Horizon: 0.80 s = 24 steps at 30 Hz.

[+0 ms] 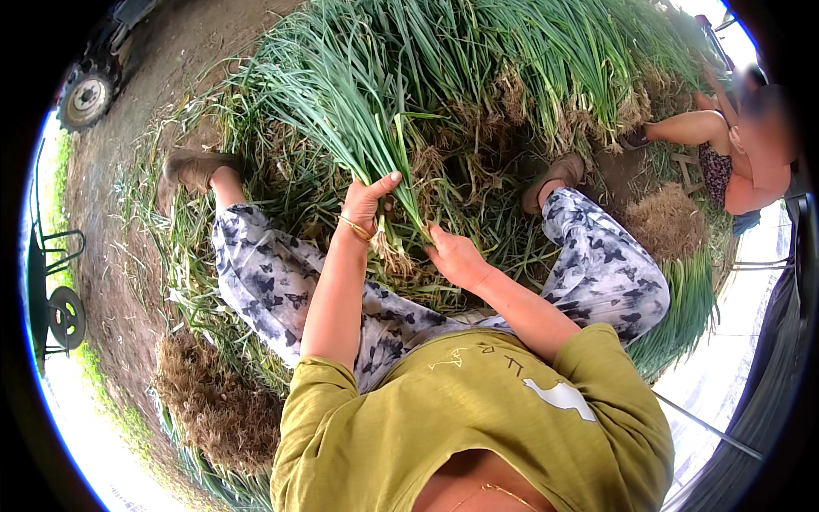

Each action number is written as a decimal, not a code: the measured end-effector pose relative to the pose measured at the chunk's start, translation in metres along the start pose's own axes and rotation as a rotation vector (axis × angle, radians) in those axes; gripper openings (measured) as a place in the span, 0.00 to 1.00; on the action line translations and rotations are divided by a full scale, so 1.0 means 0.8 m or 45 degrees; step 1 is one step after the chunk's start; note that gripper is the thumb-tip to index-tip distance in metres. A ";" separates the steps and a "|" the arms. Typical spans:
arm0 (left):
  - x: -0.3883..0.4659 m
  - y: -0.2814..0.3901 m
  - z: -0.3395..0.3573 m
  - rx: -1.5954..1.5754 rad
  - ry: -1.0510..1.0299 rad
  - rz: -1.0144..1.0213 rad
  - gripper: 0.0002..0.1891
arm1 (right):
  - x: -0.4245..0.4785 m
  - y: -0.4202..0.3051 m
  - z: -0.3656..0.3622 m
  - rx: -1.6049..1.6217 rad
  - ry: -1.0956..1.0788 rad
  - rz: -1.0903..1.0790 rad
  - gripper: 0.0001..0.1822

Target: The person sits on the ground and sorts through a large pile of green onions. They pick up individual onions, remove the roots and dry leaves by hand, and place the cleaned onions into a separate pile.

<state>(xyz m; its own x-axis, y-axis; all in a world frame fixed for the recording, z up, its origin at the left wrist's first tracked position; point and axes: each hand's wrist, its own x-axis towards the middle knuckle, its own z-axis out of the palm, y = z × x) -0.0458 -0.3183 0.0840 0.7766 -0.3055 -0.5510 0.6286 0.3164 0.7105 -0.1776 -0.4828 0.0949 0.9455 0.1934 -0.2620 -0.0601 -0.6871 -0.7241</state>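
My left hand (368,203) is closed around a bunch of green onions (333,121), its thumb laid across the stems. The long green leaves fan away toward the upper left, and the pale, rooted ends hang below that hand. Just to the right, my right hand (455,255) pinches the lower end of one green onion stalk (409,203) that slants up beside the bunch. My fingertips partly hide that stalk's base. Loose leaves and stripped trimmings (486,217) cover the ground beneath both hands.
A large heap of green onions (461,51) lies ahead, roots toward me. Bundles with brown roots sit at lower left (217,403) and right (665,221). Another person (755,141) sits at right. A tractor wheel (86,99) and a wheelbarrow wheel (66,318) stand at left.
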 end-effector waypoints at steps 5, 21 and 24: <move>-0.006 0.001 -0.001 -0.091 -0.058 -0.016 0.09 | 0.025 0.007 -0.012 0.919 -0.356 0.233 0.46; 0.008 0.016 -0.066 -0.338 -0.077 0.125 0.07 | 0.016 -0.002 -0.039 2.342 0.226 0.312 0.10; -0.001 0.029 -0.057 -0.337 -0.143 0.185 0.06 | -0.002 0.022 -0.056 1.848 0.312 0.742 0.13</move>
<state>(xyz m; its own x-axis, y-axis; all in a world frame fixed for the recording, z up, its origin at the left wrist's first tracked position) -0.0299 -0.2697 0.0805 0.8587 -0.3327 -0.3898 0.5122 0.5819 0.6318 -0.1662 -0.5266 0.1110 0.7021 -0.0584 -0.7097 -0.5251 0.6308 -0.5713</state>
